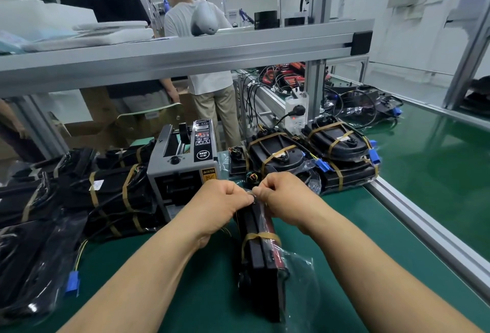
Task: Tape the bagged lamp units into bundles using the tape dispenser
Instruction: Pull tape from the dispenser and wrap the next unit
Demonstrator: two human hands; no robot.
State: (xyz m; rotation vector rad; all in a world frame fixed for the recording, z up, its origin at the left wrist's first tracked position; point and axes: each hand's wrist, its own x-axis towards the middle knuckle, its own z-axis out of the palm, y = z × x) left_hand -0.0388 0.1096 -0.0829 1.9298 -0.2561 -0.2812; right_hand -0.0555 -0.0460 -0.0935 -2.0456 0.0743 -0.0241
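Note:
A bundle of black bagged lamp units (261, 258) stands on edge on the green mat in front of me, with one brown tape band around its near part. My left hand (225, 200) and my right hand (281, 194) meet at its far top end, both pinching the clear bag and what looks like a strip of tape there. The grey tape dispenser (183, 170) stands just behind my left hand. Its slot is partly hidden by that hand.
Taped bundles (116, 200) lie left of the dispenser, and loose bagged units (31, 266) with a blue connector sit at near left. More taped bundles (342, 152) sit at right by an aluminium rail (424, 226). Two people stand beyond the shelf beam (185, 51).

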